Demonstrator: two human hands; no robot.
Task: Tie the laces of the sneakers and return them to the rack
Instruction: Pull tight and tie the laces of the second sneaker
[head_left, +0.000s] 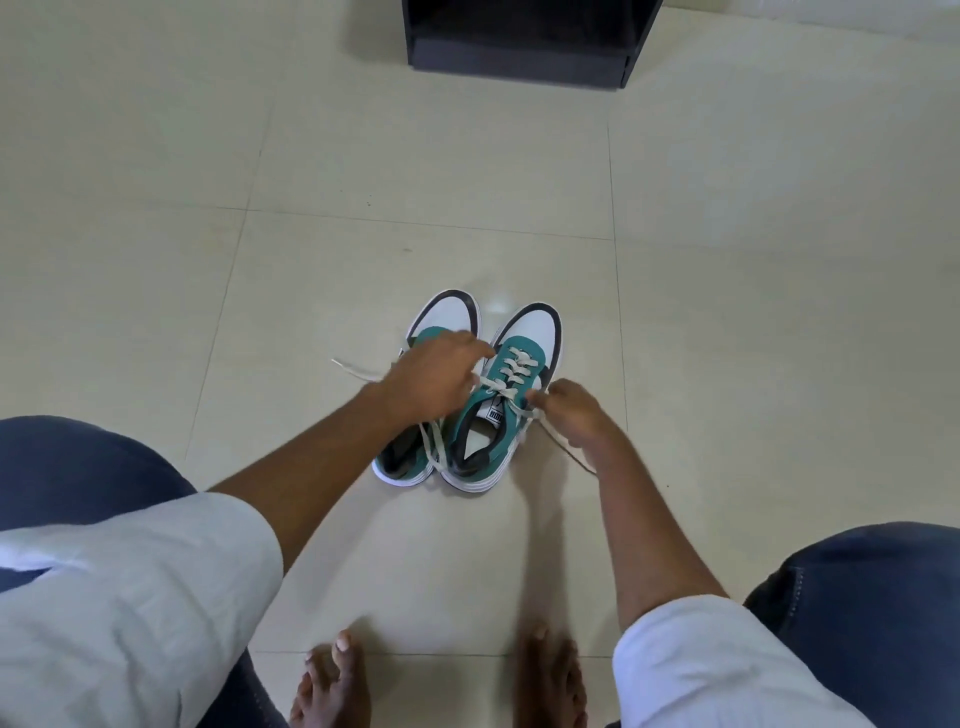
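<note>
Two sneakers sit side by side on the tiled floor (727, 312), toes pointing toward the dark rack (519, 57), which stands well apart from them at the top of the view. We take the right sneaker (524, 358) as our landmark. The left sneaker (447, 317) touches it, or nearly so, along the inner side.

Our left hand (431, 379) reaches across the left sneaker to the landmark's lacing, fingers bunched together around one end of the lace (506, 387), it seems; the exact grip is hidden under the knuckles. Our right hand (571, 410) rests just beside the landmark's outer edge, its fingers pinching the other end near the tongue. A loose lace (358, 370) from the left sneaker trails away from the landmark across the floor.

We judge the step in hand to be the first knot on the landmark shoe, with the other shoe untied. To do it well we should pull both ends evenly, keep the crossing centred over the tongue, snug it down before forming loops, and keep the trailing end clear of the neighbour's lace.
</note>
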